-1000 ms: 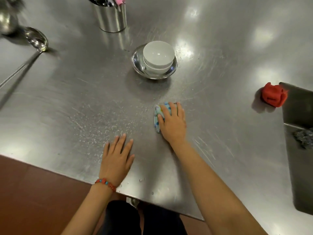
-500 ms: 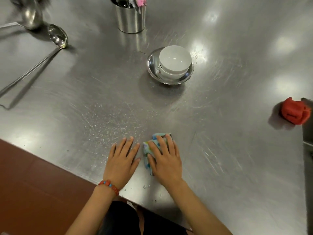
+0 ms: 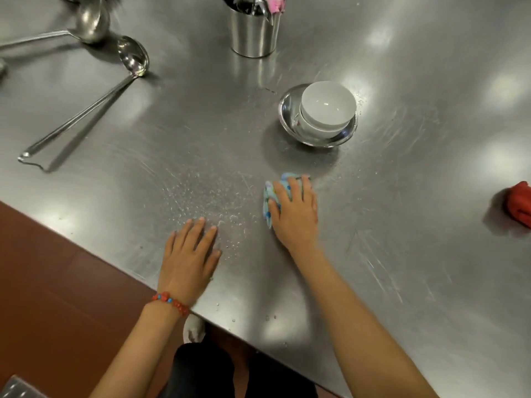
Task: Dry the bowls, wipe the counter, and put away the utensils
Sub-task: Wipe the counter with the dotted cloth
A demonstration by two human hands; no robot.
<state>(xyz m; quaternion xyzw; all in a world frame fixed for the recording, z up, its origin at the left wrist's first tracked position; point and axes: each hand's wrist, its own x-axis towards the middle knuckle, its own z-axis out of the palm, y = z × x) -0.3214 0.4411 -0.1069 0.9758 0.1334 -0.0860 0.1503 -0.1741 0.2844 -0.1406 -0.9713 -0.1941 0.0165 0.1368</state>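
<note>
At far left on the steel bench [image 3: 402, 254], two ladles [image 3: 133, 57] lie with handles toward the edge, and a steel utensil cup [image 3: 254, 33] stands at top centre. Near the front edge, the left hand [image 3: 189, 254] rests flat beside water droplets [image 3: 207, 196], fingers straight and slightly apart. Right of it, the right hand [image 3: 296, 214] presses a blue patterned cloth [image 3: 271, 196], fingers curled over it; behind stand stacked white bowls [image 3: 327, 106] in a steel bowl [image 3: 290, 116], with a red cloth [image 3: 520, 203] at far right.
</note>
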